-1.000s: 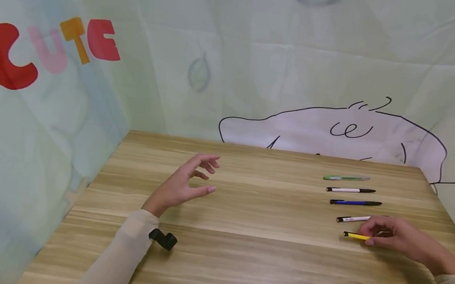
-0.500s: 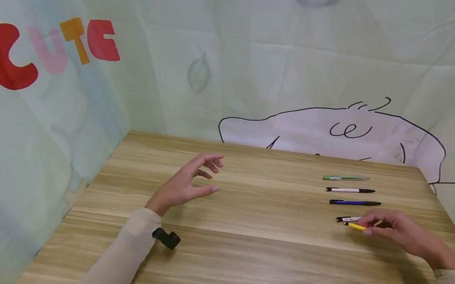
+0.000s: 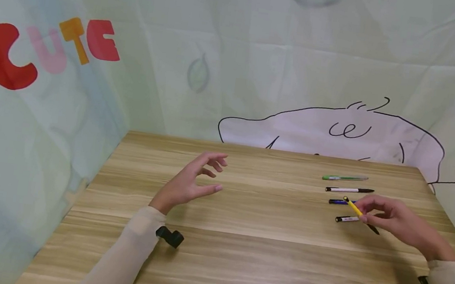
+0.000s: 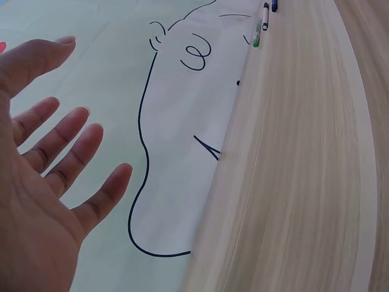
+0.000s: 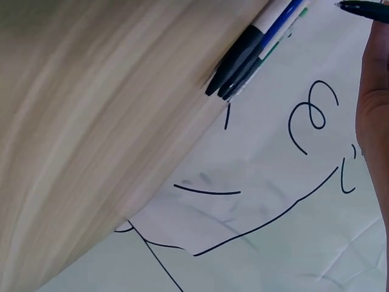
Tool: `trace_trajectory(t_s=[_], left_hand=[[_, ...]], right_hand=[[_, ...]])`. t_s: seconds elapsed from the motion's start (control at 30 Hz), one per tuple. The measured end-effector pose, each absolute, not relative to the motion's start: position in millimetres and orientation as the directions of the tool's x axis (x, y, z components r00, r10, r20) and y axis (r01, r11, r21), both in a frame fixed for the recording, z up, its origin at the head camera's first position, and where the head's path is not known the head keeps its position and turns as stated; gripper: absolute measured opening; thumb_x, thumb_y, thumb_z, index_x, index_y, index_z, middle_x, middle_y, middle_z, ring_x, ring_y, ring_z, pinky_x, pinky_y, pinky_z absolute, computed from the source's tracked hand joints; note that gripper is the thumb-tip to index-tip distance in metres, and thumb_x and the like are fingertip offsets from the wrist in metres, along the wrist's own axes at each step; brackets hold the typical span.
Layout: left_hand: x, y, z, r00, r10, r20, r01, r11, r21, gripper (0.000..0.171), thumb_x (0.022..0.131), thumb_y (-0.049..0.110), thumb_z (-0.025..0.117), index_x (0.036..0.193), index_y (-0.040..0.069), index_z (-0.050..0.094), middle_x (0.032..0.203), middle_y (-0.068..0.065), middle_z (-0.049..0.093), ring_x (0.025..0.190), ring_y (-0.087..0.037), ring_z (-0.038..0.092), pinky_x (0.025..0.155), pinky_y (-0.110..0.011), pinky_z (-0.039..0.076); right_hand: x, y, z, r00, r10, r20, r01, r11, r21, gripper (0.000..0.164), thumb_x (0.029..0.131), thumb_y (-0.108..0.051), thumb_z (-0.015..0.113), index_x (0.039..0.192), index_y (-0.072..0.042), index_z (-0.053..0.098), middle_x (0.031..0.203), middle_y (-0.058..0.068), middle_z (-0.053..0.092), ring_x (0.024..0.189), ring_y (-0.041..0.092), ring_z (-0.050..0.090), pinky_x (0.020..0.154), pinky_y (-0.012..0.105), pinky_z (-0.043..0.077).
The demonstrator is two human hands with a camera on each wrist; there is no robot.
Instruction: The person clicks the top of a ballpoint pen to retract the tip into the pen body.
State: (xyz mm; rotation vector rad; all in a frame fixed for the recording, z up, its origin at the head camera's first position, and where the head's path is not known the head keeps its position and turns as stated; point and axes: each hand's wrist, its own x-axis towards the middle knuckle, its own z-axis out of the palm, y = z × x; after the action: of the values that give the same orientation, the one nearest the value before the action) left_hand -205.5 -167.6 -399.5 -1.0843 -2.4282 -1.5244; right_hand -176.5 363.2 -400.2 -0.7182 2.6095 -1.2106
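Observation:
My right hand (image 3: 400, 222) pinches a yellow pen (image 3: 356, 209) with a dark tip, held tilted above the table at its right side. Below and behind it lie a white pen (image 3: 346, 219) with black ends and a blue pen (image 3: 337, 202), both partly covered by the hand. Farther back are another white pen (image 3: 348, 190) with black ends and a green pen (image 3: 344, 178). In the right wrist view the held pen's dark tip (image 5: 364, 9) shows at the top right corner. My left hand (image 3: 190, 180) hovers over the left part of the table, fingers spread and holding nothing.
The wood-grain table (image 3: 238, 258) ends at a printed fabric backdrop (image 3: 254, 69) behind it and on both sides. A dark wrist camera (image 3: 170, 237) sits on the left sleeve (image 3: 127, 249).
The right hand has lifted the yellow pen off the table, moved it away from me and tilted it over the white and blue pens. The left hand has drifted slightly right.

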Motion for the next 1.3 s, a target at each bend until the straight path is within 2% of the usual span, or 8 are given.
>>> trace_trajectory(t_s=[0.27, 0.4, 0.57, 0.7, 0.9, 1.03, 1.17, 1.3], left_hand=[[-206.3, -163.2, -397.1, -0.741, 0.525, 0.419, 0.606, 0.253, 0.754, 0.071, 0.088, 0.011, 0.079, 0.149, 0.020, 0.044, 0.134, -0.006, 0.055, 0.118, -0.023, 0.055, 0.096, -0.045, 0.055], [-207.3, -161.2, -396.4, -0.744, 0.525, 0.413, 0.602, 0.259, 0.756, 0.071, 0.088, 0.012, 0.080, 0.149, 0.023, 0.045, 0.134, -0.002, 0.055, 0.118, -0.020, 0.055, 0.096, -0.043, 0.055], [-208.0, -159.4, -396.6, -0.741, 0.528, 0.415, 0.604, 0.254, 0.755, 0.071, 0.088, 0.012, 0.080, 0.149, 0.024, 0.045, 0.133, -0.002, 0.055, 0.117, -0.019, 0.055, 0.096, -0.043, 0.055], [-208.6, -156.9, -396.9, -0.734, 0.531, 0.424, 0.612, 0.246, 0.752, 0.072, 0.088, 0.011, 0.080, 0.149, 0.023, 0.045, 0.133, -0.002, 0.055, 0.117, -0.020, 0.055, 0.095, -0.044, 0.055], [-209.8, -152.6, -396.4, -0.731, 0.532, 0.428, 0.616, 0.244, 0.749, 0.072, 0.087, 0.011, 0.080, 0.149, 0.022, 0.045, 0.133, 0.002, 0.055, 0.117, -0.021, 0.055, 0.095, -0.047, 0.055], [-211.2, -148.5, -395.7, -0.723, 0.536, 0.436, 0.619, 0.223, 0.753, 0.070, 0.088, 0.011, 0.080, 0.149, 0.020, 0.045, 0.132, -0.004, 0.056, 0.117, -0.027, 0.055, 0.095, -0.049, 0.055], [-212.3, -144.5, -394.7, -0.719, 0.540, 0.437, 0.620, 0.215, 0.754, 0.070, 0.088, 0.012, 0.079, 0.149, 0.019, 0.045, 0.133, -0.008, 0.056, 0.117, -0.026, 0.055, 0.096, -0.048, 0.055], [-212.4, -140.5, -392.5, -0.724, 0.540, 0.430, 0.612, 0.213, 0.762, 0.071, 0.088, 0.013, 0.080, 0.149, 0.023, 0.045, 0.133, -0.002, 0.056, 0.117, -0.025, 0.055, 0.097, -0.045, 0.054]], right_hand=[[-181.0, 352.8, -390.9, -0.896, -0.442, 0.032, -0.296, 0.544, -0.785, 0.037, 0.099, -0.016, 0.068, 0.134, -0.006, 0.062, 0.116, 0.017, 0.067, 0.099, 0.013, 0.066, 0.077, 0.030, 0.060], [-183.7, 346.5, -388.8, -0.896, -0.439, 0.070, -0.304, 0.489, -0.818, 0.033, 0.099, -0.011, 0.066, 0.132, -0.008, 0.062, 0.114, 0.017, 0.067, 0.098, 0.013, 0.067, 0.076, 0.034, 0.061], [-185.3, 337.1, -386.6, -0.907, -0.407, 0.109, -0.307, 0.463, -0.831, 0.030, 0.100, -0.011, 0.066, 0.129, -0.012, 0.062, 0.119, 0.014, 0.066, 0.108, 0.011, 0.066, 0.081, 0.029, 0.059], [-188.2, 330.8, -384.1, -0.906, -0.402, 0.132, -0.318, 0.443, -0.838, 0.031, 0.100, -0.010, 0.065, 0.130, -0.009, 0.060, 0.120, 0.010, 0.067, 0.110, 0.012, 0.066, 0.084, 0.025, 0.058], [-191.9, 322.3, -378.7, -0.906, -0.406, 0.121, -0.306, 0.430, -0.849, 0.035, 0.100, -0.013, 0.065, 0.134, -0.008, 0.056, 0.120, 0.010, 0.066, 0.109, 0.013, 0.066, 0.086, 0.024, 0.058], [-194.6, 315.2, -377.0, -0.902, -0.409, 0.138, -0.307, 0.382, -0.872, 0.036, 0.099, -0.010, 0.066, 0.134, -0.007, 0.056, 0.120, 0.005, 0.068, 0.111, 0.012, 0.067, 0.086, 0.025, 0.059], [-198.8, 307.1, -377.9, -0.884, -0.425, 0.195, -0.342, 0.301, -0.890, 0.035, 0.097, -0.003, 0.067, 0.130, -0.004, 0.057, 0.116, 0.006, 0.068, 0.113, 0.013, 0.067, 0.085, 0.029, 0.060], [-202.6, 299.8, -378.3, -0.864, -0.447, 0.231, -0.368, 0.248, -0.896, 0.036, 0.096, 0.001, 0.066, 0.130, -0.002, 0.056, 0.115, 0.012, 0.067, 0.113, 0.014, 0.068, 0.083, 0.031, 0.062]])
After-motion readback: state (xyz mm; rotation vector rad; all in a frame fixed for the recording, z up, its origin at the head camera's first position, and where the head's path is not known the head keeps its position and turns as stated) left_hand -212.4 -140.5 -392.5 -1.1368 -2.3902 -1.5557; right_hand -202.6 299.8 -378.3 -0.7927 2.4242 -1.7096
